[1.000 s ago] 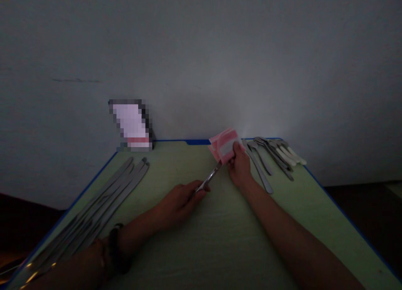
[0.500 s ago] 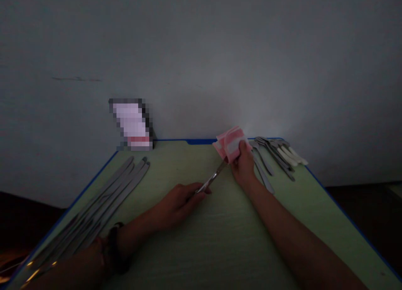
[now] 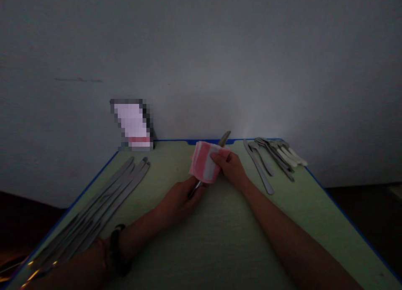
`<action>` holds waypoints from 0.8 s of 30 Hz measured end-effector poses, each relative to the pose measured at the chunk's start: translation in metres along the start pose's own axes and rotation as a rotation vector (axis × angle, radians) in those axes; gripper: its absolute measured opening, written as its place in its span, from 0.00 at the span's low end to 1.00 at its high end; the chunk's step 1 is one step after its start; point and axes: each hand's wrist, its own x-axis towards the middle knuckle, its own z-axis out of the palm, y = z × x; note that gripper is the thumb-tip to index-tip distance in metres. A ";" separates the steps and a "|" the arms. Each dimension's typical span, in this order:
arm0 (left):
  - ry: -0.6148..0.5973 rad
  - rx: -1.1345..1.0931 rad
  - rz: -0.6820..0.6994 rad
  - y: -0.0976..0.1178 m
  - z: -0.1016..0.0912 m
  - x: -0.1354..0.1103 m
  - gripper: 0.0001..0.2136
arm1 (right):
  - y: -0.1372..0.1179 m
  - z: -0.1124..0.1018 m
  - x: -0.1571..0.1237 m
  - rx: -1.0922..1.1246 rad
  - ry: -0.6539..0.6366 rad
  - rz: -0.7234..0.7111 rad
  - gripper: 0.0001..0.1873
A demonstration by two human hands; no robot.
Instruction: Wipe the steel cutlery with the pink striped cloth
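1. Left hand (image 3: 180, 198): grip closed on the handle of the table knife (image 3: 224, 138), mid-surface (image 3: 220, 239).
2. Right hand (image 3: 231, 168): grip pinches the pink cloth (image 3: 203, 166) around the blade; tip exposed.
3. Judged: wipe partway. Knife row (image 3: 109, 193) lies along the left edge, cutlery group (image 3: 273, 154) at the far right corner; whether either is wiped cannot be told.

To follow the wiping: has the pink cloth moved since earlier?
Yes. The pink cloth slid down the knife toward the left hand, away from the cutlery pile.

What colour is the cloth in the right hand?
The cloth is pink with white bands, clearest in the head view.
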 end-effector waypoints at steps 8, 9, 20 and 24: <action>0.077 0.094 0.025 -0.003 0.003 -0.003 0.12 | 0.005 -0.001 0.005 0.249 0.116 0.037 0.11; 0.083 0.088 0.025 -0.004 0.003 -0.003 0.12 | 0.007 -0.001 0.007 0.293 0.149 0.038 0.10; -0.041 -0.025 0.002 -0.001 -0.004 -0.001 0.14 | -0.001 -0.002 0.016 0.800 0.510 0.131 0.10; -0.063 -0.092 0.059 -0.004 -0.005 -0.005 0.15 | -0.006 -0.006 0.016 0.871 0.578 0.177 0.08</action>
